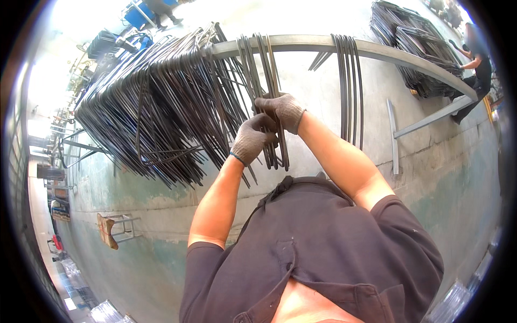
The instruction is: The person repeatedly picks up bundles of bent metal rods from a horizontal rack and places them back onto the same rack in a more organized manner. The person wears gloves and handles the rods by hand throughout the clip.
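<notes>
Far out to the left of the grip hangs the big mass of bent steel rods (156, 107), loops of dark wire draped over the grey rail (312, 42) and fanning down toward the floor. Moving in, the left hand (252, 139), in a grey knit glove, is clenched round the lower stretch of a small bundle of rods (269, 70), thumb side up. Just above and touching it, the right hand (283, 110), gloved the same, is closed on that same bundle a bit higher, fingers wrapped over the front. So both hands are grasping the one bundle, which hangs from the rail straight above the grip and pokes out a little below the left hand. Its long axis runs top to bottom in the picture, upper ends hooked over the rail, lower ends pointing back toward the person's chest. Probably the trick here is keeping the strands squeezed flat together so none slips sideways into the big pile. To the right of the grip another few rods (350, 86) hang alone, and well beyond sits a second stack (414, 43) beside another person (476, 70)
</notes>
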The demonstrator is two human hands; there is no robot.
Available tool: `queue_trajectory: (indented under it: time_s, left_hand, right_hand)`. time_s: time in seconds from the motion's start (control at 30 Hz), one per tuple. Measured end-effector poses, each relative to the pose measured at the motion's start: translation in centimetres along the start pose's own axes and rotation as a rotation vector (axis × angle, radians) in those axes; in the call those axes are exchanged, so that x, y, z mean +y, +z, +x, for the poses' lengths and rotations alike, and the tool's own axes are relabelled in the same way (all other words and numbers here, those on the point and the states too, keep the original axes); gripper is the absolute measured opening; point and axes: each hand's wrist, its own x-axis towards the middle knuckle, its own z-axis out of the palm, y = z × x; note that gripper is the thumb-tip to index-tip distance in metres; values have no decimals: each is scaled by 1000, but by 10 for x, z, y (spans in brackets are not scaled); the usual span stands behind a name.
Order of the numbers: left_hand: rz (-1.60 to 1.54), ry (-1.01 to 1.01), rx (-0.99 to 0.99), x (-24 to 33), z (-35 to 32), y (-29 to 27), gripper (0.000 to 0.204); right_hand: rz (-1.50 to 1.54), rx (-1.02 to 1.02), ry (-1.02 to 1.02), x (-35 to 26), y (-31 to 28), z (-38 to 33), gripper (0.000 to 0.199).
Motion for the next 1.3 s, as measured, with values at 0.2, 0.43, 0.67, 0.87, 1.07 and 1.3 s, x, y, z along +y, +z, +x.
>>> queue_trajectory:
  time_s: [0.2,0.43,0.67,0.87,1.07,1.3]
  left_hand:
    - [259,74,26,3,-6,6,21]
    - [-166,-55,368,-35,-35,-21,10]
    - [206,237,813,-73,-47,-55,8]
    - [534,556,1007,-32,-58,-12,21]
    - [759,561,899,-11,-50,5,21]
    - [985,557,853,-21,-43,-20,20]
  right_hand:
    - [23,74,-33,5,-8,4,18]
    - [23,173,-100,-3,-11,-12,22]
    - [78,255,-178,-22,-38,-47,20]
    - [94,373,-205,-35,-88,-97,29]
    - [60,448,-185,-64,-95,-139,26]
    - [-75,510,-194,-77,-129,-155,33]
